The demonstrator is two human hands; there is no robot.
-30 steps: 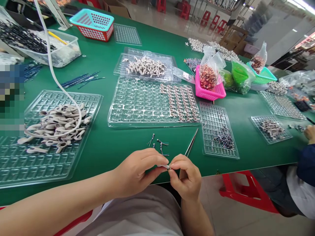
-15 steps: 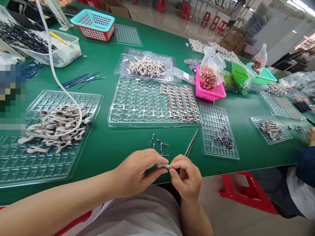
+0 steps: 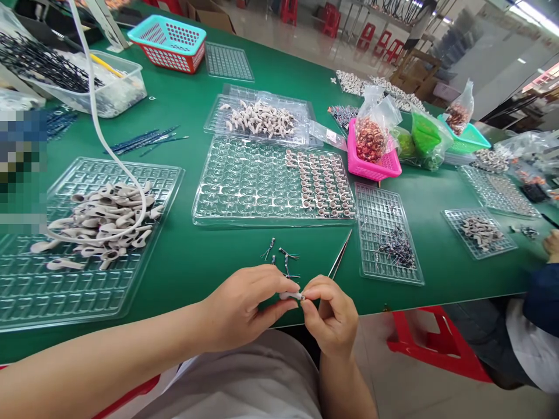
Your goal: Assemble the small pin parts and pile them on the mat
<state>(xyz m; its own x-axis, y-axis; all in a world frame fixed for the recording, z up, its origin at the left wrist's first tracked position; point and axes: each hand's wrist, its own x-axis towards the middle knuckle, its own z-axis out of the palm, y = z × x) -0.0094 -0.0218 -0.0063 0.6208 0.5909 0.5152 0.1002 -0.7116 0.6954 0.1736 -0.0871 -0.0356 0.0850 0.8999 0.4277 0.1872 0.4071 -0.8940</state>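
Note:
Between thumb and fingers, my left hand [image 3: 251,302] pinches a small white earphone-shaped casing [image 3: 290,295] near the table's front edge. At the casing's right end, my right hand [image 3: 331,314] pinches a tiny dark part, mostly hidden by the fingertips. Metal tweezers [image 3: 341,252] stick out above my right hand, their points toward the back; their rear end is hidden in that hand. Several small wired parts [image 3: 286,262] lie just behind my hands. Farther back, a large clear tray [image 3: 248,180] holds rows of white casings on its right side.
Loose casings [image 3: 109,218] are heaped on a left tray under a white cable [image 3: 98,125]. More casings [image 3: 262,118] lie behind the large tray. To the right are a tray of wired parts [image 3: 396,247] and a pink basket [image 3: 374,170]. A person's hand [image 3: 552,244] is at the far right.

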